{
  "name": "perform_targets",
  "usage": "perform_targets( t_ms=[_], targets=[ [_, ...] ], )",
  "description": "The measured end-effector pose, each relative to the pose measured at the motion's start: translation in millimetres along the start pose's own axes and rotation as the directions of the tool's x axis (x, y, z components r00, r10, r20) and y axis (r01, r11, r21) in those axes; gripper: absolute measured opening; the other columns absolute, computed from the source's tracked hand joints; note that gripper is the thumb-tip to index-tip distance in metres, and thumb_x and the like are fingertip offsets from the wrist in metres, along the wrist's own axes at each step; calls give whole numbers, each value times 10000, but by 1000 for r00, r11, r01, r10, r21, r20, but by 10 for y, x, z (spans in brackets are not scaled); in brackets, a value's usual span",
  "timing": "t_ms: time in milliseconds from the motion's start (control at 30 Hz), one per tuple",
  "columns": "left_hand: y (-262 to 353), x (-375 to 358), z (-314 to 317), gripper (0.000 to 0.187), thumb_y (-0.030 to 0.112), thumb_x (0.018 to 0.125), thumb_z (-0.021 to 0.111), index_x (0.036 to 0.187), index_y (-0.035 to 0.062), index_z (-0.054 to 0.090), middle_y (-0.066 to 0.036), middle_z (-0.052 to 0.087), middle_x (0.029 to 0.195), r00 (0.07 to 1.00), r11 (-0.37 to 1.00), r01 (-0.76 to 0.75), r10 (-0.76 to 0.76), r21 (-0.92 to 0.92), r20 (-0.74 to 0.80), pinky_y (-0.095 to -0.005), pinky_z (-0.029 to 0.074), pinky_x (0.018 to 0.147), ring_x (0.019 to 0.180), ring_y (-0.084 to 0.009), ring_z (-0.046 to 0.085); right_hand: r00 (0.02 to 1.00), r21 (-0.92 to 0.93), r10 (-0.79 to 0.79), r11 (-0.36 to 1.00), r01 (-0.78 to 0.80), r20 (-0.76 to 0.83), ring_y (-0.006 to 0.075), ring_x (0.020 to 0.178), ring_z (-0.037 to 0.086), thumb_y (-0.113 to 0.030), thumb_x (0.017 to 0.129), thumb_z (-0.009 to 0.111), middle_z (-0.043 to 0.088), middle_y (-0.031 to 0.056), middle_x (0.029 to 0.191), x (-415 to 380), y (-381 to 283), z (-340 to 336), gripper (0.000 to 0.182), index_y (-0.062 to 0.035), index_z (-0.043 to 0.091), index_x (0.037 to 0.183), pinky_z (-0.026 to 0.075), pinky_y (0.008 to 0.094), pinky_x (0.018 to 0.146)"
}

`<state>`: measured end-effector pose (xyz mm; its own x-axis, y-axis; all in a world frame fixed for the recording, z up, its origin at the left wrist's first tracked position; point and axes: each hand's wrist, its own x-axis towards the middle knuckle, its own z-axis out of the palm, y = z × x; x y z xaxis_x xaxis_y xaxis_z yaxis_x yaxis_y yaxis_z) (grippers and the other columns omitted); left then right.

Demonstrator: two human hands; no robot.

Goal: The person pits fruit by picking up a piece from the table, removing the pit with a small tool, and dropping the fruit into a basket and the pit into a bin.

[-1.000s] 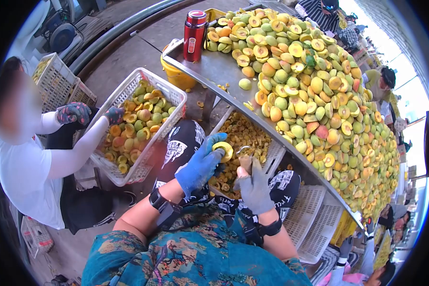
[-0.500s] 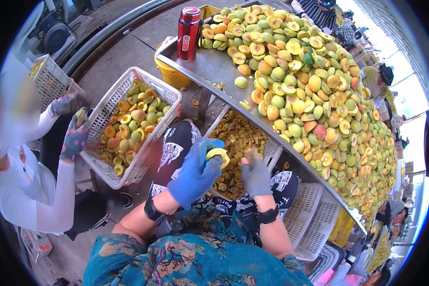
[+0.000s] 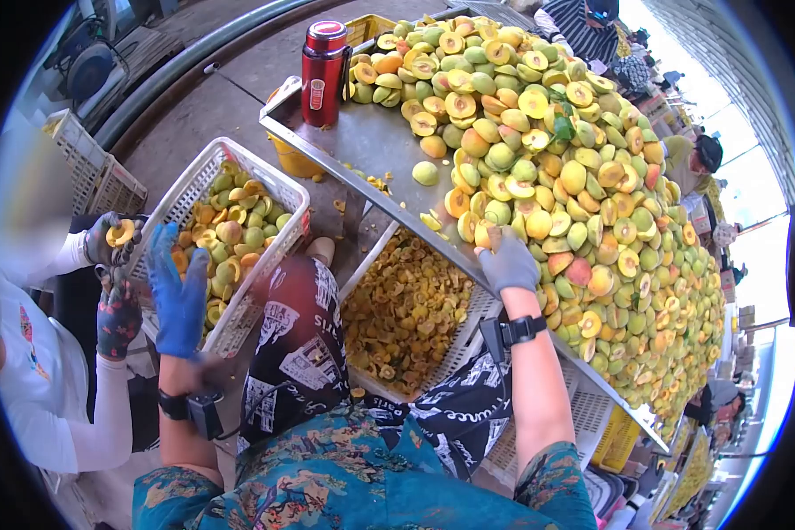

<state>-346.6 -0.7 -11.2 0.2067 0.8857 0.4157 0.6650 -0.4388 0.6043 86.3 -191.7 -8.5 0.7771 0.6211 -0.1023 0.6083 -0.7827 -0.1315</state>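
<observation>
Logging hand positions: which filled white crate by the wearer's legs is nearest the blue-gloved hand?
The left crate, by the left hand, holding larger fruit pieces; the other crate, between the legs, holds small scraps.

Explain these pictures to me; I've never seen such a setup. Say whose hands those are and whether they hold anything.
There is no machine: a person works by hand, seen from a camera on their own head, looking forward and down. The left hand, in a blue glove, has its fingers spread at a white crate of fruit; nothing shows in it. The right hand, in grey, reaches the near edge of a pile of fruit, many halved, on a metal table; its grip is hard to make out. A red flask stands there too. At left, a co-worker holds a fruit half.
</observation>
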Motion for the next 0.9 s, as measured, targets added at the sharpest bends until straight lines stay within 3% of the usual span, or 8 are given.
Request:
perform_targets(
  t_ms=[267,367,400,467,567,733,767,900],
  targets=[
    [592,-164,272,504,76,914,591,1385,51,415,-90,483,1343,921,711,368,-188,-599,342,-288,391,1013,1216,-173,478,997,-175,12,985,0,72,352,991,641,-421,749,719,635,189,1103,399,-13,290,598,-108,506,1211,518,440,829],
    [916,-168,383,467,81,928,570,1373,45,433,-90,508,1309,835,416,533,-121,-737,536,-275,389,1011,1190,-163,494,998,-98,-60,993,60,1,311,851,671,-385,748,693,671,164,962,439,188,304,531,-93,574,1176,528,412,754],
    [1083,-149,326,431,104,943,558,1358,42,456,-71,531,1268,780,349,599,-49,-721,624,-286,388,1014,1171,-151,498,998,186,-52,981,48,18,269,772,669,-355,749,694,665,145,904,427,281,298,519,-67,569,1162,530,378,693],
    [1252,-168,424,424,116,942,575,1344,47,461,-59,529,1241,736,329,626,49,-707,675,-282,402,986,1142,-134,497,995,704,-9,707,-62,97,158,570,607,-269,791,680,607,72,714,137,232,98,423,-14,570,1110,480,281,515],
    [1527,-322,575,414,169,951,594,1329,49,472,-41,524,1208,639,275,695,189,-665,746,-278,410,963,1113,-109,483,951,910,-48,307,-278,306,172,511,574,-199,846,589,590,89,696,-486,27,-198,378,15,513,1148,466,290,459],
    [1801,-670,869,480,356,1024,419,1369,23,440,-70,525,1279,661,314,626,272,-714,699,-305,354,1043,1180,-161,476,895,834,-256,-337,-437,365,161,485,529,-214,896,568,586,74,773,-1427,-440,-153,419,-55,455,1267,422,268,419],
    [1781,-781,951,526,416,1024,370,1363,21,440,-80,533,1267,699,285,582,303,-762,647,-306,365,1036,1165,-170,493,874,835,-242,-272,-478,421,141,523,487,-265,908,576,487,22,635,-1594,-556,-180,295,-34,537,1087,388,279,460],
    [1789,-921,740,626,526,1014,272,1324,15,457,-104,557,1212,802,279,498,211,-821,559,-298,414,992,1101,-167,541,880,864,-174,-179,-471,443,158,497,522,-332,923,595,512,32,649,-2049,-869,-162,367,-40,506,1127,434,282,456]
  ],
)
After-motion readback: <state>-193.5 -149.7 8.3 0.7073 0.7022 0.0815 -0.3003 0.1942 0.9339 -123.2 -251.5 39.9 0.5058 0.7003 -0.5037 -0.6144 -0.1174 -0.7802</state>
